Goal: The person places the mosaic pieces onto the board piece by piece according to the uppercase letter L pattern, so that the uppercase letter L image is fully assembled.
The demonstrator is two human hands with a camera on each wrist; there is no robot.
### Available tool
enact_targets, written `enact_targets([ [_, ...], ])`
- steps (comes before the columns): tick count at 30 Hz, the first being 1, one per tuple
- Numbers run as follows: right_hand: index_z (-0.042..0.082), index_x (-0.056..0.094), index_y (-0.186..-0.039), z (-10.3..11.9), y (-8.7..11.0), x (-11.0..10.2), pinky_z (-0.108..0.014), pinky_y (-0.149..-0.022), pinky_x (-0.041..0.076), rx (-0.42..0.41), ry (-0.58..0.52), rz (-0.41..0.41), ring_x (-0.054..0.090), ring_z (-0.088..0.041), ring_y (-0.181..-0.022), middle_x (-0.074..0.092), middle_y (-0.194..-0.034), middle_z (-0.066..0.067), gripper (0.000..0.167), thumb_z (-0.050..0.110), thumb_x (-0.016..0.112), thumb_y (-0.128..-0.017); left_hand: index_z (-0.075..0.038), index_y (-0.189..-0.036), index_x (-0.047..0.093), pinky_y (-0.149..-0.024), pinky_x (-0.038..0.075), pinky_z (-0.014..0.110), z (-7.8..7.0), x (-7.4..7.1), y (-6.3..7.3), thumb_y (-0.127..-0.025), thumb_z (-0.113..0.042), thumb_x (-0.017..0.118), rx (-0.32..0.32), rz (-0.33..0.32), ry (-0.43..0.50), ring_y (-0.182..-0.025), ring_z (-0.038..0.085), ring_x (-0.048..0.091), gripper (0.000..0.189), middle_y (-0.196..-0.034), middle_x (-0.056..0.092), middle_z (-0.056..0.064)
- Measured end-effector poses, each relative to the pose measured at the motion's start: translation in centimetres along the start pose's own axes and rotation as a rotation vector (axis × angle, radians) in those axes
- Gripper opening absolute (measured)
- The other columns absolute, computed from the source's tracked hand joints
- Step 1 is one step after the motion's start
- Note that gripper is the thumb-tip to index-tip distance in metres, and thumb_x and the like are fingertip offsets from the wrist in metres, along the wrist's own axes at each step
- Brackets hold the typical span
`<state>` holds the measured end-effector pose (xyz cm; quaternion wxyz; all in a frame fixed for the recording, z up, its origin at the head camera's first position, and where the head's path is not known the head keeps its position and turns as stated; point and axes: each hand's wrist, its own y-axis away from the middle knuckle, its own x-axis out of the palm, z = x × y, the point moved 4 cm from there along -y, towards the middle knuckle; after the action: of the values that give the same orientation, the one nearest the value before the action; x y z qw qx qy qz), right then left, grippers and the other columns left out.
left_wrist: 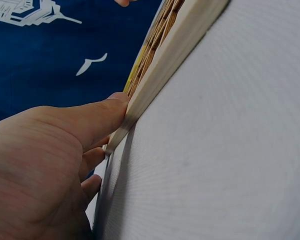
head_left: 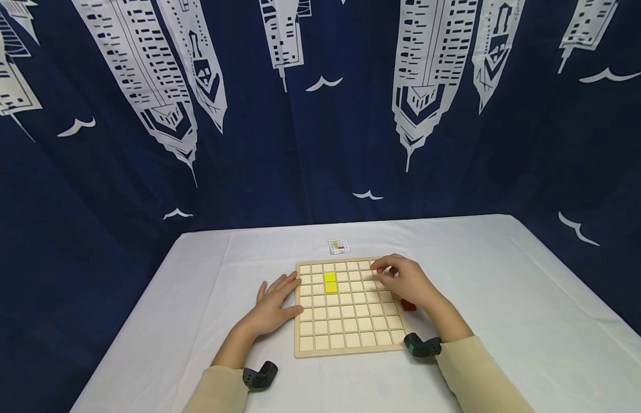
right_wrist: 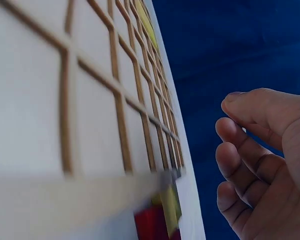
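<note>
A square wooden board (head_left: 320, 351) with a grid of pale cells lies on the table. Two yellow tiles (head_left: 330, 282) sit in adjoining cells of one column, toward its far left. My left hand (head_left: 270, 310) rests at the board's left edge with fingers extended; in the left wrist view its thumb (left_wrist: 107, 112) touches the wooden rim. Over the far right part of the board is my right hand (head_left: 405, 280), fingers loosely bent. In the right wrist view, thumb and index fingertips (right_wrist: 227, 130) are close together, with nothing visible between them.
Red pieces (head_left: 408, 306) lie beside the board's right edge, partly under the right hand; yellow pieces (right_wrist: 170, 205) show next to them. A small grid card (head_left: 339, 246) lies beyond the board on the white cloth (head_left: 237, 269). A dark blue printed curtain (head_left: 299, 143) hangs behind.
</note>
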<state>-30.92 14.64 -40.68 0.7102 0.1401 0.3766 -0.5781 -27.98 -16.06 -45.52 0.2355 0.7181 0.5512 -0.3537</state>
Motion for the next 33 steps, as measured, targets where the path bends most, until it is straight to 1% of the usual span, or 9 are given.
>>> enact_targets([
  [2,0.008,0.072,-0.11,-0.6,0.0,-0.5,-0.026,-0.071,0.048,0.026,0.014,-0.006,0.057,-0.016,-0.082,0.069,-0.102,-0.007,0.018,0.01,0.07,-0.093,-0.011,-0.152,0.043,-0.123,-0.009,0.062,0.0,0.0,0.0,-0.093,-0.026,0.069,0.001,-0.001,-0.004,-0.156,0.032,0.016,0.067,-0.166,0.028,0.005],
  [9,0.008,0.07,-0.116,-2.5,0.2,-1.9,-0.025,-0.06,0.049,0.137,0.024,0.013,0.056,-0.02,-0.083,0.067,-0.109,-0.012,0.023,0.012,0.066,-0.094,-0.011,-0.151,0.044,-0.123,-0.009,0.062,0.1,0.0,0.0,-0.093,-0.026,0.07,0.002,-0.013,-0.014,-0.156,0.032,0.017,0.066,-0.165,0.03,0.006],
  [12,0.008,0.07,-0.115,-3.3,0.3,-2.1,-0.026,-0.063,0.049,0.157,0.038,0.018,0.055,-0.02,-0.082,0.066,-0.109,-0.012,0.023,0.012,0.066,-0.093,-0.011,-0.151,0.044,-0.123,-0.009,0.062,0.1,0.0,0.0,-0.092,-0.027,0.07,-0.001,-0.015,-0.016,-0.156,0.032,0.017,0.066,-0.165,0.03,0.006],
  [14,0.009,0.071,-0.115,-3.9,0.3,-2.1,-0.027,-0.067,0.048,0.169,0.048,0.027,0.054,-0.02,-0.083,0.067,-0.109,-0.011,0.023,0.012,0.067,-0.093,-0.011,-0.151,0.044,-0.123,-0.009,0.062,0.1,0.0,0.0,-0.092,-0.026,0.07,0.0,-0.015,-0.016,-0.156,0.032,0.017,0.066,-0.165,0.03,0.006],
  [19,0.01,0.07,-0.117,-5.0,0.5,-1.9,-0.03,-0.079,0.047,0.212,0.05,0.058,0.054,-0.022,-0.091,0.067,-0.113,-0.011,0.025,0.014,0.067,-0.092,-0.011,-0.151,0.044,-0.123,-0.01,0.062,0.0,0.0,0.0,-0.093,-0.026,0.07,0.005,-0.015,-0.011,-0.156,0.032,0.017,0.066,-0.165,0.03,0.006],
  [21,0.01,0.07,-0.117,-5.2,0.6,-1.8,-0.031,-0.081,0.047,0.227,0.046,0.069,0.054,-0.022,-0.094,0.067,-0.115,-0.011,0.026,0.014,0.067,-0.092,-0.011,-0.151,0.044,-0.123,-0.009,0.062,0.0,0.1,0.0,-0.093,-0.026,0.07,0.006,-0.016,-0.012,-0.156,0.032,0.017,0.066,-0.165,0.03,0.006],
  [25,0.011,0.071,-0.116,-5.7,0.7,-1.6,-0.03,-0.077,0.045,0.246,0.053,0.071,0.052,-0.022,-0.092,0.066,-0.114,-0.011,0.025,0.014,0.068,-0.091,-0.011,-0.152,0.044,-0.123,-0.009,0.062,0.0,0.1,-0.1,-0.093,-0.026,0.069,0.005,-0.011,-0.016,-0.156,0.032,0.017,0.066,-0.166,0.029,0.005],
  [28,0.011,0.071,-0.115,-6.0,0.7,-1.5,-0.029,-0.075,0.044,0.239,0.061,0.062,0.051,-0.022,-0.089,0.066,-0.114,-0.011,0.024,0.013,0.069,-0.091,-0.011,-0.152,0.043,-0.123,-0.009,0.062,0.0,0.1,-0.1,-0.093,-0.026,0.069,0.005,-0.009,-0.016,-0.156,0.032,0.017,0.066,-0.166,0.029,0.005],
  [33,0.012,0.072,-0.114,-6.1,0.6,-1.3,-0.03,-0.078,0.044,0.228,0.064,0.048,0.051,-0.022,-0.09,0.067,-0.114,-0.012,0.022,0.012,0.069,-0.092,-0.011,-0.151,0.044,-0.123,-0.009,0.062,-0.1,0.0,0.1,-0.093,-0.025,0.069,0.006,-0.008,-0.015,-0.156,0.032,0.017,0.065,-0.166,0.029,0.006],
])
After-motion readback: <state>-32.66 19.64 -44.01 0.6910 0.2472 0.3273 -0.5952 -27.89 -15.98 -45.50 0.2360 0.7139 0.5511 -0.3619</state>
